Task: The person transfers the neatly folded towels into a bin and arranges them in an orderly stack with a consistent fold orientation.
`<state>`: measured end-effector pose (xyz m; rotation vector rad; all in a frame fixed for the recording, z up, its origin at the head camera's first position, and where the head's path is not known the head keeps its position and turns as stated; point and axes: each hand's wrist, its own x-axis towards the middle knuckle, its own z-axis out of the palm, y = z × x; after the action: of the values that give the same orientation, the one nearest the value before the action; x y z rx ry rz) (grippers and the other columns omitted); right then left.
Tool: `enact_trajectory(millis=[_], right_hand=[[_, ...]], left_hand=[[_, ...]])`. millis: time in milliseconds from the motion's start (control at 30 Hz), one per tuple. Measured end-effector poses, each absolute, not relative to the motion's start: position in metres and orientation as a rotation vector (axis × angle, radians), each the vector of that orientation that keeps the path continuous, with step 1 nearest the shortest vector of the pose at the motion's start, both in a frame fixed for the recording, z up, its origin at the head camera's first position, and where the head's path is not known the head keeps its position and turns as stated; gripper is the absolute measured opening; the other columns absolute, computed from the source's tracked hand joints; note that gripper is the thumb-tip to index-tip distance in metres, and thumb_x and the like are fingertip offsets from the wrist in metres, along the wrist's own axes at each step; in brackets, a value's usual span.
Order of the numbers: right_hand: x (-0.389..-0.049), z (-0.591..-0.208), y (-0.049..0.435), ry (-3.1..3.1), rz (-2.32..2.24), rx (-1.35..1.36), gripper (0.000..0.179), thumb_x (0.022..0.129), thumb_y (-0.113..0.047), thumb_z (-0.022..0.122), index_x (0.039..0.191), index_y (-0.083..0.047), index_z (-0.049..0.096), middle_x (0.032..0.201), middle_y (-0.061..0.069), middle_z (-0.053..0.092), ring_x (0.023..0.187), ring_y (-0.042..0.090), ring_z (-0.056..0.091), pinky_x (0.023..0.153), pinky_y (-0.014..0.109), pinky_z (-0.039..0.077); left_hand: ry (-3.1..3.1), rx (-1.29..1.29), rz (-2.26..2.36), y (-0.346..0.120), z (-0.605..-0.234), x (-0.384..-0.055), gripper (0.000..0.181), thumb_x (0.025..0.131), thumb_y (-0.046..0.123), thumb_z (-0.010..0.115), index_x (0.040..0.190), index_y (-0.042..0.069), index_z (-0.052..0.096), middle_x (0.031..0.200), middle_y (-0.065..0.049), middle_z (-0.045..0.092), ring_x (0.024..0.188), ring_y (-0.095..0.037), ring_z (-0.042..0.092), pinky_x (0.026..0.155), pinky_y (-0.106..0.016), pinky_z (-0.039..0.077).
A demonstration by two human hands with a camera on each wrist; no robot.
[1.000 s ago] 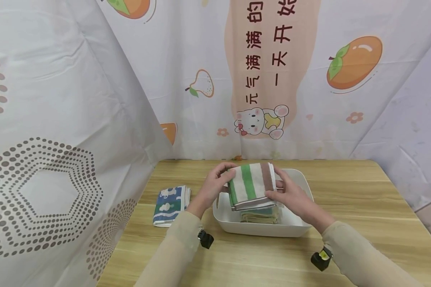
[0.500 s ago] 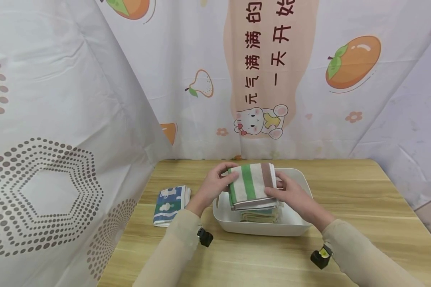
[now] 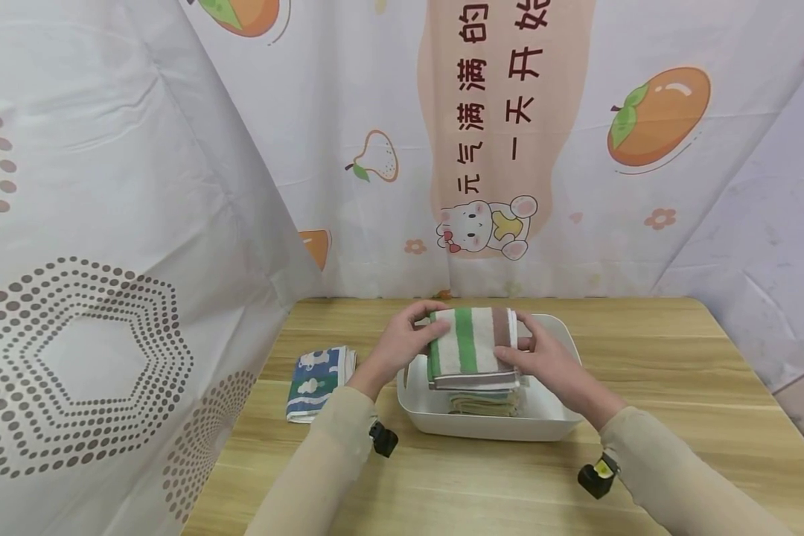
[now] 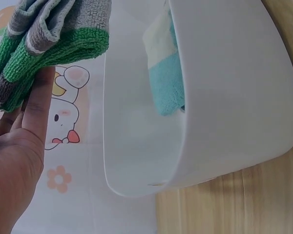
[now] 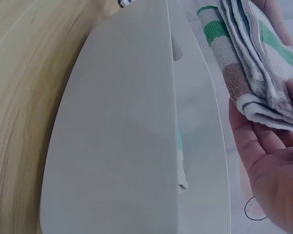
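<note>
Between both hands is a folded towel (image 3: 477, 342) with green, white and brown stripes, raised above a white bin (image 3: 489, 429). My left hand (image 3: 400, 340) grips its left edge, thumb on top and fingers beneath. On the opposite side my right hand (image 3: 547, 367) pinches the right edge the same way, and the right wrist view shows the stacked folds between thumb and fingers. Inside the bin lies a small stack of folded towels (image 3: 485, 404), pale yellow and teal at its edges; the held towel hides its top. The left wrist view shows a teal and cream towel (image 4: 166, 83) in the bin.
A blue folded towel (image 3: 316, 383) with white and green patterns lies on the wooden table (image 3: 455, 491), left of the bin. A printed curtain (image 3: 388, 246) hangs along the table's back edge, and another sheet (image 3: 107, 223) hangs at the left.
The striped towel has shifted slightly right and levelled out, its tilt reduced. Both hands keep their grip on it. The bin and the blue towel stay where they were.
</note>
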<state>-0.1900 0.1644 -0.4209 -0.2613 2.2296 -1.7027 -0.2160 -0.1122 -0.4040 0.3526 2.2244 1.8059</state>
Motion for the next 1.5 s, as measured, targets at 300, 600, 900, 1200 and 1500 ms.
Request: enact_trajectory(millis=[300, 600, 900, 1200, 1500], right_hand=[[-0.193, -0.423, 0.165, 2.174, -1.845, -0.275, 0.078, 0.102, -0.031, 0.066, 0.159, -0.008, 0.020, 0.124, 0.024, 0.066, 0.100, 0.017, 0.071, 0.090, 0.033, 0.056], [-0.196, -0.422, 0.168, 2.173, -1.900, -0.253, 0.064, 0.103, -0.028, 0.065, 0.150, -0.002, 0.032, 0.124, 0.027, 0.066, 0.096, 0.016, 0.072, 0.082, 0.029, 0.059], [-0.197, -0.422, 0.170, 2.201, -1.900, -0.241, 0.063, 0.103, -0.029, 0.063, 0.149, 0.000, 0.032, 0.129, 0.029, 0.064, 0.098, 0.016, 0.070, 0.083, 0.027, 0.058], [-0.196, -0.423, 0.170, 2.213, -1.932, -0.222, 0.057, 0.103, -0.027, 0.064, 0.145, -0.001, 0.036, 0.127, 0.026, 0.064, 0.096, 0.013, 0.070, 0.082, 0.026, 0.058], [-0.195, -0.421, 0.170, 2.258, -1.929, -0.214, 0.059, 0.102, -0.028, 0.065, 0.146, 0.000, 0.036, 0.134, 0.028, 0.060, 0.102, 0.010, 0.066, 0.083, 0.023, 0.056]], left_hand=[[2.164, 0.357, 1.854, -0.109, -0.402, -0.219, 0.041, 0.099, 0.039, 0.069, 0.136, 0.022, 0.061, 0.133, -0.006, 0.058, 0.105, -0.022, 0.068, 0.083, -0.036, 0.060], [2.141, 0.353, 1.875, -0.108, -0.401, -0.223, 0.044, 0.100, 0.038, 0.068, 0.140, 0.022, 0.058, 0.136, -0.007, 0.053, 0.114, -0.024, 0.064, 0.090, -0.039, 0.059], [2.134, 0.373, 1.892, -0.106, -0.401, -0.224, 0.042, 0.101, 0.032, 0.067, 0.140, 0.020, 0.058, 0.133, -0.009, 0.054, 0.114, -0.023, 0.064, 0.091, -0.039, 0.059], [2.155, 0.366, 1.897, -0.104, -0.404, -0.227, 0.045, 0.101, 0.028, 0.067, 0.144, 0.018, 0.055, 0.137, -0.009, 0.055, 0.115, -0.023, 0.064, 0.091, -0.038, 0.059], [2.231, 0.353, 1.891, -0.102, -0.406, -0.226, 0.042, 0.102, 0.022, 0.065, 0.143, 0.020, 0.055, 0.142, -0.006, 0.053, 0.115, -0.024, 0.063, 0.090, -0.037, 0.059]])
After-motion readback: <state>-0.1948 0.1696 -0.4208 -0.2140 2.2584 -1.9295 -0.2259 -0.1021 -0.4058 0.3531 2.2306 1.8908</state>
